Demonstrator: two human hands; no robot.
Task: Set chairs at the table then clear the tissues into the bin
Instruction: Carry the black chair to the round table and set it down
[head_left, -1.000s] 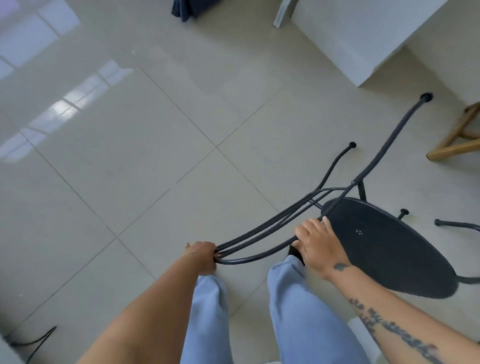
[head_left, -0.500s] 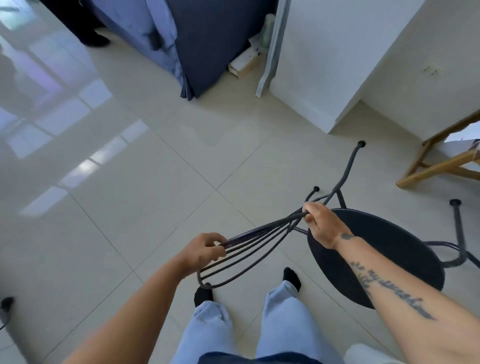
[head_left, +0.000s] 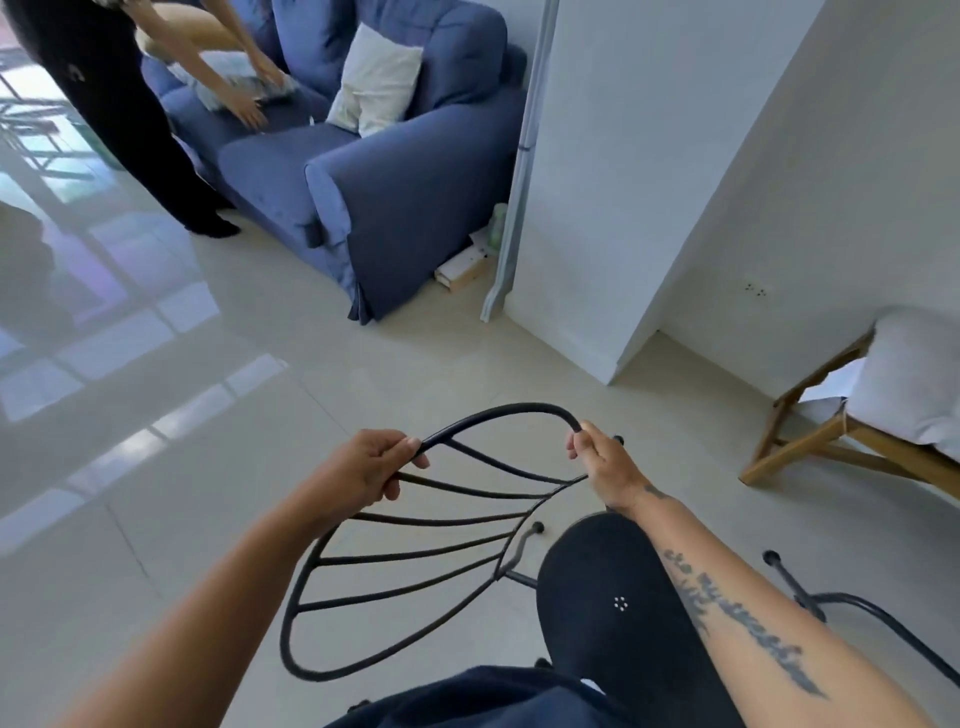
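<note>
A black metal chair (head_left: 597, 597) with a round seat and a curved wire backrest is lifted in front of me, tilted on its side. My left hand (head_left: 363, 470) grips the backrest's outer rim on the left. My right hand (head_left: 602, 465) grips the same rim at its upper right, above the seat. The chair's legs stick out to the right. No table, tissues or bin are in view.
A blue sofa (head_left: 395, 182) with a white cushion stands ahead, and another person (head_left: 119, 104) in black bends over it. A white wall corner (head_left: 597, 234) juts out ahead right. A wooden chair (head_left: 883, 415) with white padding sits at right. Glossy tiled floor (head_left: 156, 415) spreads left.
The chair has been raised and turned so its backrest faces me. My view has lifted from the floor toward the sofa. Both hands have shifted along the backrest rim.
</note>
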